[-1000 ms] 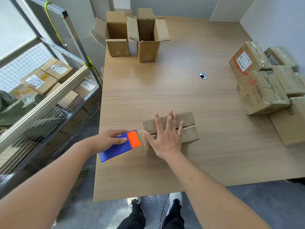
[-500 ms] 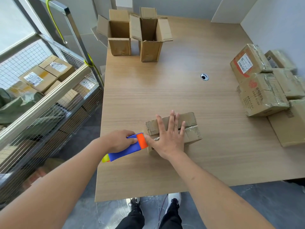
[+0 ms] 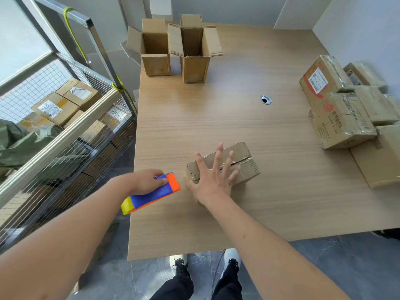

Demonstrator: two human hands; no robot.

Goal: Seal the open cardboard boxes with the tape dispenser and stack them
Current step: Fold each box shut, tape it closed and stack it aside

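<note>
We press our right hand point(image 3: 213, 180) flat on the box point(image 3: 240, 161) near the front of the surface point(image 3: 216, 118), fingers point(image 3: 218, 154) straight and spread across its closed flaps, thumb down against the left end. The box lies with its long axis running left to right, slightly skewed, the far end turned away from us; the seam between the flaps runs along that same axis under our palm.

Our left hand point(image 3: 147, 180) grips the dispenser point(image 3: 151, 194), fingers curled over its top, the orange end pointing at the box's left end and standing just beside it, apart by a small gap. The dispenser's body trails back toward the surface's left edge, its yellow tail hanging just past that edge. So the seam starts straight ahead of the orange nose, to the right, and the left hand is the nearer one to that starting end.

We judge the coming pass calls for the nose to meet the left end and travel rightward along the seam, which would need the right hand out of the way. Whether tape already lies on the seam we cannot tell.

Two open boxes point(image 3: 194, 50) wait upright at the far edge, and sealed boxes point(image 3: 344, 118) are piled at the right.
</note>
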